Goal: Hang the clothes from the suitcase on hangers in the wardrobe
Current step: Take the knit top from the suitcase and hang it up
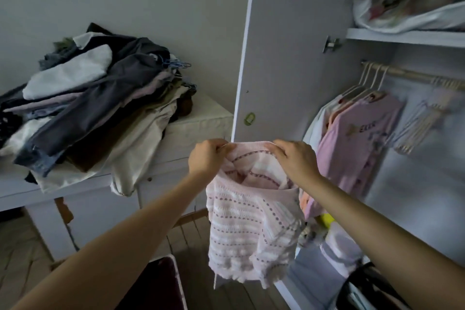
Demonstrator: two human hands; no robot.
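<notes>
A pink striped knit top [251,224] hung in mid-air before the open wardrobe door [284,45], its neckline pinched by the left hand [207,158] and right hand [295,158]. Just right hung a pink shirt [352,143] on the rail [407,74] (its print blurred). Left, a clothes heap [88,108] covered a white table [196,118]; the empty hangers [422,123] were smeared.

Pretty dim, flat indoor light with a cool grey cast and no hard shadows. Wide-angle lens bends the wardrobe door [284,53] and stretches the forearms at the bottom corners. Right side is smeared with motion blur, especially the empty hangers [422,121].
</notes>
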